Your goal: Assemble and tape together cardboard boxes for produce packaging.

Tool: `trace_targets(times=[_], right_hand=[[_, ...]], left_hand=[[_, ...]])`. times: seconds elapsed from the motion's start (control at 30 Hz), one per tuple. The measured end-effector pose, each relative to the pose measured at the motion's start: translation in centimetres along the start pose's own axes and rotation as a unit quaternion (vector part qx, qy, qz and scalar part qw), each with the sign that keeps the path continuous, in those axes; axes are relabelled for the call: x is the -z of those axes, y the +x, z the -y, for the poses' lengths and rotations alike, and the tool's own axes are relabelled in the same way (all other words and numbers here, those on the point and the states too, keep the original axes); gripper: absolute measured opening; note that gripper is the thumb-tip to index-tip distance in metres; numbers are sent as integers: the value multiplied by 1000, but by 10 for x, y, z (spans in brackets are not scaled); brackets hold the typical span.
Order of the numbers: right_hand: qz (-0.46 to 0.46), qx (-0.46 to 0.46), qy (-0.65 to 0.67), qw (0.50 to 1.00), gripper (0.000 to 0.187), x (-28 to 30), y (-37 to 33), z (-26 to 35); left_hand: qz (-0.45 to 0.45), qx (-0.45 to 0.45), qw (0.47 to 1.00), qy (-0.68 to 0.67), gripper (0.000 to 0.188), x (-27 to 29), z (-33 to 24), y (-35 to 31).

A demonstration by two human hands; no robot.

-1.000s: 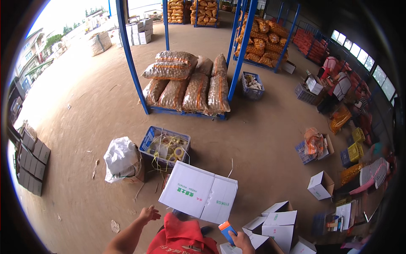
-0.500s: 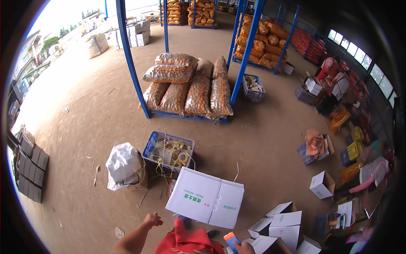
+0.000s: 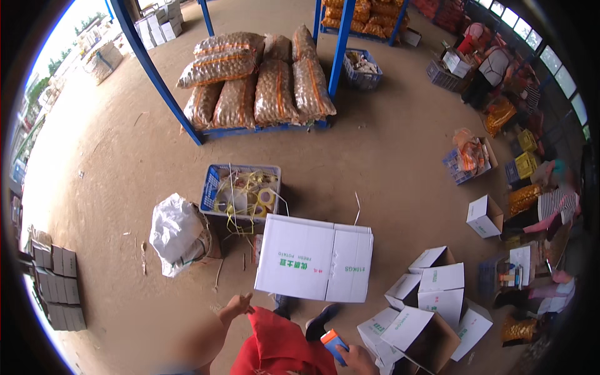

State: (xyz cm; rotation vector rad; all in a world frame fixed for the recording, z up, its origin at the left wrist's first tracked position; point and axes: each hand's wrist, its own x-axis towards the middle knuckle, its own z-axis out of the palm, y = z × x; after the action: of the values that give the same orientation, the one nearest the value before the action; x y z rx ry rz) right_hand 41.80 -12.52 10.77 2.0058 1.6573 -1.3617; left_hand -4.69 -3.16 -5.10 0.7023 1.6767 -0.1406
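In front of me lies a white carton (image 3: 299,256) with green print, its upper face closed over. My left hand (image 3: 237,306) is held out just off the carton's near left corner, fingers stretched and nothing in them. The hem of my red apron (image 3: 275,337) is close beside those fingers. At the lower middle, my right hand (image 3: 359,361) grips a blue block-shaped tool (image 3: 335,345) with an orange end, its exact kind unclear. This tool is apart from the carton, over the floor by my dark shoe (image 3: 322,320).
Beyond the carton is a blue basket (image 3: 209,187) of straps and tape rolls, beside a white sack (image 3: 177,234). Open cartons (image 3: 440,281) cluster at right. Filled mesh sacks (image 3: 273,90) fill a blue rack (image 3: 340,47). Several people work along the right; grey stacked boxes (image 3: 59,281) stand left.
The view has tipped downward, so the rack sits higher in the picture. My left hand has moved up and right, nearer the carton's corner. The right hand keeps hold of the blue tool.
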Motion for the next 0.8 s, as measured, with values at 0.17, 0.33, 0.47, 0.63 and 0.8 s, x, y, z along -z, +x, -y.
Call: trace_targets(times=[0.17, 0.33, 0.47, 0.63, 0.8], right_hand=[[9, -86, 122, 989, 59, -1, -7, 5], [-39, -109, 217, 969, 51, -36, -17, -28], [-24, -213, 266, 940, 49, -86, -18, -75], [-62, -282, 332, 898, 49, -133, -35, -124], [-106, -318, 242, 911, 43, -128, -23, -157]], left_hand=[[14, -34, 999, 27, 64, -53, -56, 65], [-67, -162, 943, 282, 41, -117, -104, 105], [-35, -203, 915, 347, 55, -162, -121, 153], [-15, -421, 747, 515, 107, -214, -129, 230], [-53, -459, 655, 598, 97, -262, -114, 269]])
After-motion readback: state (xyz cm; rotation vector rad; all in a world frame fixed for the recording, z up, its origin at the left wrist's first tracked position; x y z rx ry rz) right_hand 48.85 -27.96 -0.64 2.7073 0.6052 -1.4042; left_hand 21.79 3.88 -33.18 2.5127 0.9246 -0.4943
